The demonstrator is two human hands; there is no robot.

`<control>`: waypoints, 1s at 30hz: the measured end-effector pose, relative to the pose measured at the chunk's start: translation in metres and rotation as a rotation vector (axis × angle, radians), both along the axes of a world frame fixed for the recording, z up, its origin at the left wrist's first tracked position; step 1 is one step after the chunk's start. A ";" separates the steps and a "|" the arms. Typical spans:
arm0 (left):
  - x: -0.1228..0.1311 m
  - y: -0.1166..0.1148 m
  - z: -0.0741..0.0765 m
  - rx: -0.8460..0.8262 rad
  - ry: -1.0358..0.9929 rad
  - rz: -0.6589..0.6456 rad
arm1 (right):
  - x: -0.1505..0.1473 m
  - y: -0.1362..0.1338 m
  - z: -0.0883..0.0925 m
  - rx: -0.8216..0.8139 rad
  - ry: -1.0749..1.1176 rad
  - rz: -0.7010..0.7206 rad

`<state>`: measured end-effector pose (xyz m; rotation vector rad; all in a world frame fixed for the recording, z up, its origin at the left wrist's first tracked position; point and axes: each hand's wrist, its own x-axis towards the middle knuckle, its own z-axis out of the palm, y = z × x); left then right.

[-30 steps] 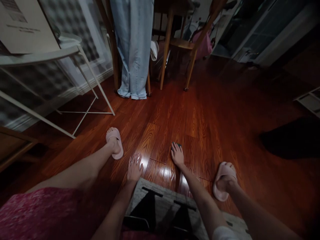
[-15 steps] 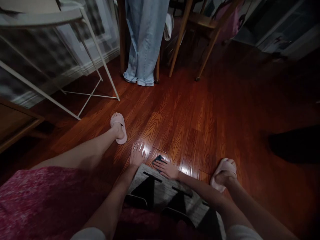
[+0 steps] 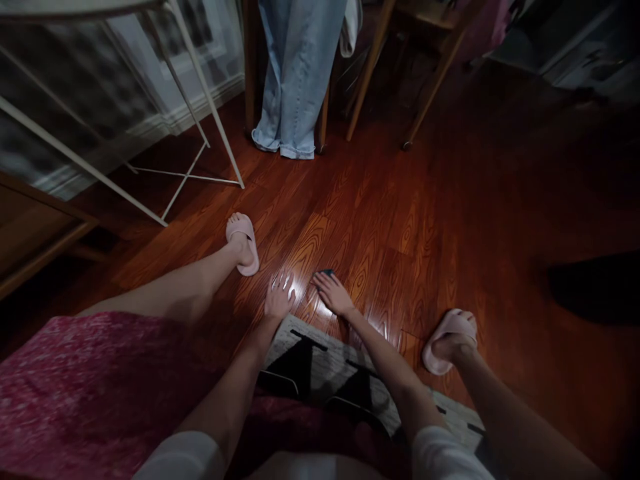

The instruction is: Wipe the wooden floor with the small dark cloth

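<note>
My right hand (image 3: 334,292) lies palm down on the glossy wooden floor with its fingers stretched out. Under its fingertips is a small dark blue cloth (image 3: 327,272), of which only an edge shows; the rest is hidden by the hand. To its left, my left hand (image 3: 280,295) rests flat on the boards, fingers spread, holding nothing. Just behind both hands lies a grey and black patterned mat (image 3: 330,363), partly covered by my arms.
My feet in pink slippers, left (image 3: 243,243) and right (image 3: 450,340), stand either side. A white metal-legged frame (image 3: 200,93) is at upper left above a wooden cabinet (image 3: 45,233). Jeans (image 3: 300,80) hang near a wooden chair (image 3: 425,73). A dark shape (image 3: 595,290) lies at right.
My right hand has moved forward, away from the mat, with the cloth sliding along under its fingers. My left hand stays flat on the floor. The view has shifted slightly downward.
</note>
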<state>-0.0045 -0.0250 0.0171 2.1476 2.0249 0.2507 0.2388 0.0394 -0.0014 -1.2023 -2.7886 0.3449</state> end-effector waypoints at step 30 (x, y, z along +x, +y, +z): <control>0.001 -0.001 -0.001 0.059 -0.034 0.004 | -0.016 0.007 0.000 0.090 0.085 -0.552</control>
